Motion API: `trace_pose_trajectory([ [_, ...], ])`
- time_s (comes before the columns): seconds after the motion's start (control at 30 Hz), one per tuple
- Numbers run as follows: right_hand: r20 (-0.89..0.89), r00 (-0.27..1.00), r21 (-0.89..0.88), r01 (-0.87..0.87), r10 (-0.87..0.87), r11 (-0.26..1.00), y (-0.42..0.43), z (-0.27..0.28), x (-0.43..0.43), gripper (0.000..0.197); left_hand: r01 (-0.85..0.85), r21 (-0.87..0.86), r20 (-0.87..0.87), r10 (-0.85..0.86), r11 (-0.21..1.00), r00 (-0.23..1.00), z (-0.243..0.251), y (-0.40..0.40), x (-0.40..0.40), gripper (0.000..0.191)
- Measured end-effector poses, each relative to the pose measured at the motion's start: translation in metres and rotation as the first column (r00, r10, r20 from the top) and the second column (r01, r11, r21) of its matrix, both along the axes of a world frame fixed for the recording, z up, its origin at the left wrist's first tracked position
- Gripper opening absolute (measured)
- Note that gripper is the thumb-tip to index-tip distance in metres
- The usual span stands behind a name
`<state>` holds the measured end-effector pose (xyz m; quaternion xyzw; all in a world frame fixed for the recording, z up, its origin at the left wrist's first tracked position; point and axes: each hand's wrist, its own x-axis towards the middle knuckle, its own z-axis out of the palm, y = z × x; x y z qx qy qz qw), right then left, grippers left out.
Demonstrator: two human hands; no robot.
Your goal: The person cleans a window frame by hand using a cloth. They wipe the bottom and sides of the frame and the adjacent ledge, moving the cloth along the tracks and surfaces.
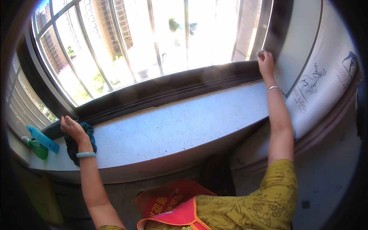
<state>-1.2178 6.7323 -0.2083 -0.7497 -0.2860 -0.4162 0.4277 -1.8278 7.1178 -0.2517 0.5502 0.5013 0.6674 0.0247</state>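
Note:
My right hand (266, 61) is closed on a small crumpled greyish cloth (260, 53) at the lower right corner of the window frame (172, 83). At the far left, my left hand (72, 128) is raised with fingers bent at the frame's lower left corner; whether it holds anything is not clear. A dark teal cloth (89, 132) lies on the sill under and beside that wrist. Between my arms stretches the pale speckled windowsill (161, 126).
A blue bottle (44, 139) and a green spray bottle (38, 149) are on the sill's left end. Metal bars (152, 34) cross the window. A white curtain with printed deer (313, 83) hangs at the right, beside my right arm.

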Motion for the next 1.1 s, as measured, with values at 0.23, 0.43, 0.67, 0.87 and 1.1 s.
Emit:
trace_pose_trajectory([
  [0.23,0.184,0.983,-0.370,0.072,-0.003,0.926,0.007,-0.007,-0.017,0.016,0.029,-0.063,0.050,-0.026,0.998,0.998,0.004,-0.011,-0.003,0.051],
  [0.43,0.189,0.980,-0.462,0.038,0.056,0.886,-0.002,-0.002,-0.017,0.010,-0.101,0.186,-0.078,0.118,0.977,0.990,0.017,-0.014,0.011,0.027],
  [0.67,0.238,0.923,-0.542,-0.133,0.303,0.830,0.066,0.005,-0.129,0.007,-0.085,0.201,0.062,0.073,0.976,0.995,0.003,-0.015,0.016,0.037],
  [0.87,0.309,0.670,-0.707,-0.313,0.675,0.634,0.198,0.008,-0.304,0.007,-0.007,0.218,0.198,-0.038,0.976,0.979,0.011,-0.023,0.015,0.038],
  [1.1,0.543,0.331,-0.742,-0.240,0.771,0.626,0.347,0.009,-0.483,0.010,0.077,0.185,0.285,-0.128,0.980,0.950,0.017,-0.030,0.014,0.033],
])
